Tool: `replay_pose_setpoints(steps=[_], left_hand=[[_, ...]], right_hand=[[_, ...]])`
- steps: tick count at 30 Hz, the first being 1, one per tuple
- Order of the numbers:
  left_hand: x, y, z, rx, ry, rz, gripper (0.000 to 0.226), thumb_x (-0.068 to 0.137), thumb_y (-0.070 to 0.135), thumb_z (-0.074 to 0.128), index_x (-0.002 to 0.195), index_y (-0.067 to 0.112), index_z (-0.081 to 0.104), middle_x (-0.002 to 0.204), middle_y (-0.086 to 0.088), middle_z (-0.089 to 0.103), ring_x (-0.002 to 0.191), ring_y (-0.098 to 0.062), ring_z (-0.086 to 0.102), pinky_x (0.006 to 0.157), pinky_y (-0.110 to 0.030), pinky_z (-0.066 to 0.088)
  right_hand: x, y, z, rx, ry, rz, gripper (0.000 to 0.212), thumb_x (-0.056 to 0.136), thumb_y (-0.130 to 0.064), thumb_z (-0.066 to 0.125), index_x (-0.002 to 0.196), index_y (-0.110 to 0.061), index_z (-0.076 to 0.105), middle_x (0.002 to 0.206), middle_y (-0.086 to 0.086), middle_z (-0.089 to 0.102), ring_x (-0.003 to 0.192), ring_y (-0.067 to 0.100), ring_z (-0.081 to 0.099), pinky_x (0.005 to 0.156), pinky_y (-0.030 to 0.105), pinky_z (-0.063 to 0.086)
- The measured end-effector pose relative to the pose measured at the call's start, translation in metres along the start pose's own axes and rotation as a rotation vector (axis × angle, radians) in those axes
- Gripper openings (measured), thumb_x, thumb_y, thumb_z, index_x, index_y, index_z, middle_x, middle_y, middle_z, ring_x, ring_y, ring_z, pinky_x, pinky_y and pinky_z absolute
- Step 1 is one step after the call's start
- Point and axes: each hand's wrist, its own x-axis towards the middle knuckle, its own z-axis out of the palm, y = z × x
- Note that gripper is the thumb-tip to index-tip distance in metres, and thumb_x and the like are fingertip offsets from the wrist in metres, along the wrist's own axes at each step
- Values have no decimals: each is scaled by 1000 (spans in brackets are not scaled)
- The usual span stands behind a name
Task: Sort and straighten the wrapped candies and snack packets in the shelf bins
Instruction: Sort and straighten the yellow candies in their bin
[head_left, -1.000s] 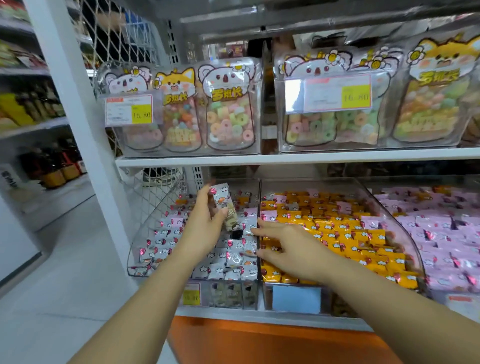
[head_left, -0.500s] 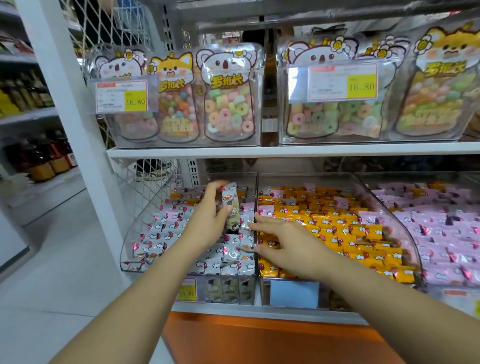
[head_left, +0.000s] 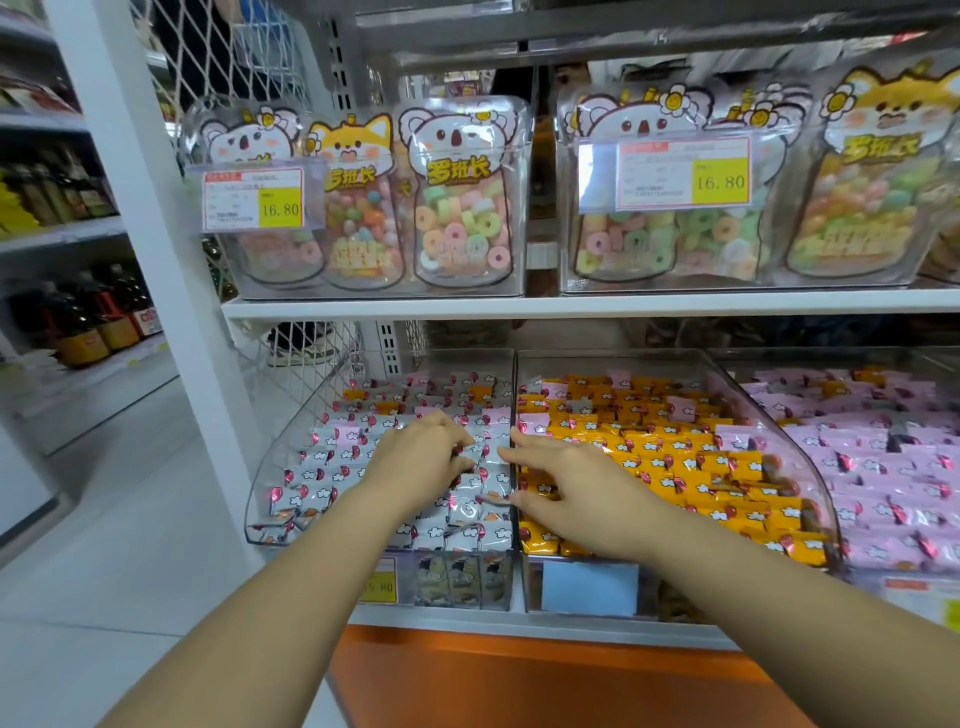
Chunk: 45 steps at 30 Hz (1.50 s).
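Since the earlier frames the left hand (head_left: 415, 457) had come down from holding a packet upright above the left bin (head_left: 291, 447) and now lay palm-down on the silver-wrapped candies (head_left: 332, 457), fingers curled into the heap; whether its grip closed on a wrapper could not be told. The right hand (head_left: 566, 488) had stayed at the divider (head_left: 514, 415), fingers spread and open, fingertips touching silver candies just left of the divider, its palm over the orange candies (head_left: 675, 457) of the middle bin. A third bin to the right held pink candies (head_left: 872, 467). The wrappers lay mostly flat, their long axes running roughly left to right. On the upper shelf (head_left: 519, 306), two price tags read "16.80": one (head_left: 254, 200) at left, one (head_left: 683, 169) at right. The animal-shaped pouches (head_left: 460, 192) behind them carried yellow Chinese lettering.
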Motion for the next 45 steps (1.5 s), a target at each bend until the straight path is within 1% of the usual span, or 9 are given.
replay_pose_setpoints(steps=[5, 9, 15, 19, 22, 27, 34, 40, 45], left_hand=[[-8, 12, 0, -68, 93, 118, 40, 101, 32, 37, 140, 25, 42, 146, 4, 38, 130, -18, 40, 110, -36, 28], [-22, 21, 11, -15, -242, 119, 54, 102, 41, 18, 151, 23, 5, 159, 7, 0, 146, -11, 0, 119, -40, -2], [-11, 27, 5, 80, -408, 59, 53, 102, 39, 14, 151, 26, -3, 157, 9, -12, 145, -13, -9, 117, -46, -8], [-8, 37, -11, 54, -392, 3, 46, 103, 30, 22, 148, 25, 23, 157, -1, 20, 142, -23, 22, 117, -49, 9], [-15, 43, -18, -111, -89, -58, 34, 100, 19, 34, 128, 21, 53, 132, -6, 56, 116, -26, 53, 103, -41, 38], [-21, 82, -26, -352, 315, 7, 27, 95, 16, 45, 112, 24, 65, 117, 4, 64, 101, -17, 60, 88, -34, 48], [-4, 187, -19, -289, 296, 299, 25, 93, 22, 48, 110, 27, 66, 115, 6, 66, 108, -18, 58, 92, -35, 45], [12, 261, 7, -313, 244, 400, 23, 92, 17, 49, 107, 21, 67, 113, 1, 66, 108, -21, 58, 92, -35, 44], [32, 294, 23, -323, 186, 388, 25, 91, 16, 51, 109, 22, 68, 116, -1, 65, 110, -21, 56, 92, -33, 43]], right_hand=[[0, 0, 0, 2, 10, -16, 52, 93, -36, 53, 142, -35, 35, 154, -11, 21, 140, 14, 28, 111, 28, 25], [0, 1, 1, 36, 26, -40, 52, 93, -31, 53, 142, -35, 35, 154, -10, 24, 140, 12, 25, 110, 25, 23], [0, 0, 0, 30, 21, -34, 51, 93, -30, 54, 141, -35, 37, 154, -7, 24, 140, 14, 27, 109, 26, 27], [-2, -2, -5, -14, -19, -27, 55, 93, -30, 53, 144, -32, 33, 155, -4, 22, 135, 20, 37, 109, 31, 29], [-15, 0, -10, -58, -45, -76, 52, 93, -29, 53, 143, -28, 36, 153, -2, 29, 130, 19, 42, 108, 32, 32], [-53, 23, -28, -91, 126, -121, 34, 93, -28, 52, 127, -25, 57, 128, -7, 59, 116, 8, 51, 96, 21, 38], [-113, 97, -76, -89, 356, 36, 20, 88, -22, 60, 106, -20, 69, 102, -5, 69, 96, 17, 61, 74, 20, 36], [-164, 179, -99, -111, 537, 261, 16, 88, -18, 59, 98, -16, 71, 96, 2, 70, 83, 22, 62, 73, 31, 45], [-193, 234, -115, -248, 786, 362, 36, 77, -31, 45, 93, -11, 70, 85, 11, 68, 77, 34, 60, 69, 38, 49]])
